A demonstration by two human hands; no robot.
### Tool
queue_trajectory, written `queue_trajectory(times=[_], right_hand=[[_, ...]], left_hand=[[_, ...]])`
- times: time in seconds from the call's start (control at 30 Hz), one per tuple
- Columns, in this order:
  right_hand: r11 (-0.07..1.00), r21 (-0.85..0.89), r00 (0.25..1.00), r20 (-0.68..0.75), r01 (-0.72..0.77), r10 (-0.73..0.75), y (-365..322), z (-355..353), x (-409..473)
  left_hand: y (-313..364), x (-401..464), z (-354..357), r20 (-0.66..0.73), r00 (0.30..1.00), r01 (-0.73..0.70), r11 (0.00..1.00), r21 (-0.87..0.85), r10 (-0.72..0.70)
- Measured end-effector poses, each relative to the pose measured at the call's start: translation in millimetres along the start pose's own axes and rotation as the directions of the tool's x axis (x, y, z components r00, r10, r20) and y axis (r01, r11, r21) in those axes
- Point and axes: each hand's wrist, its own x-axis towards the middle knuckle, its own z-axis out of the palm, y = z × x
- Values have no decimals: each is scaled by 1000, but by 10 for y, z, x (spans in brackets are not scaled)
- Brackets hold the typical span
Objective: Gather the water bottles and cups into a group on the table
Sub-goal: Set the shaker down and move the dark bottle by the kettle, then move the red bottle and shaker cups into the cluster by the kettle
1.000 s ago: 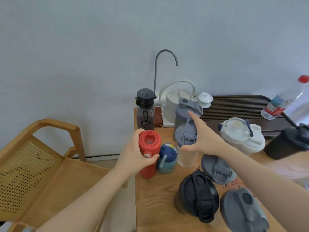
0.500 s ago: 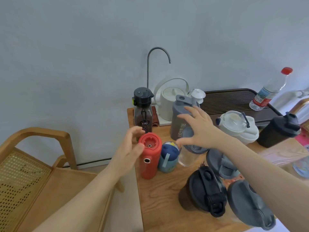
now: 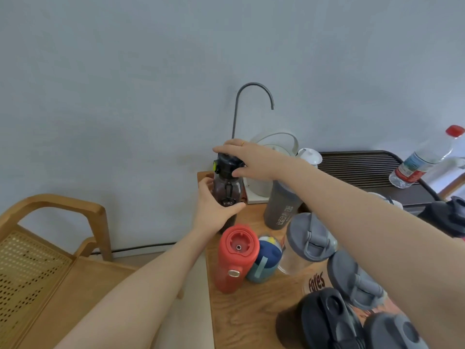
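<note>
Hands close on the dark tinted bottle (image 3: 227, 190) at the table's (image 3: 251, 316) far corner; right hand (image 3: 247, 157) caps its lid, left hand (image 3: 214, 210) cups its body, likely to bring it beside the red bottle (image 3: 235, 258).

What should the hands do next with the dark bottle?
Probably lift it and bring it forward beside the red bottle. Both the left hand and right hand already grip the dark bottle, which stands behind the group.
</note>
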Motion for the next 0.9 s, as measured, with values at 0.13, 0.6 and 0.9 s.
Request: queue_trajectory(times=[0.13, 0.6, 0.9], right_hand=[[996, -79, 999, -26, -30, 28, -16, -78, 71], [864, -153, 874, 3, -480, 486, 757, 200, -532], [869, -73, 850, -263, -489, 457, 838, 294, -462]], left_hand=[[-55, 76, 7, -11, 997, -72, 997, 38, 73], [-118, 515, -417, 335, 938, -140, 981, 137, 87], [-56, 511, -469, 377, 923, -148, 976, 160, 78]])
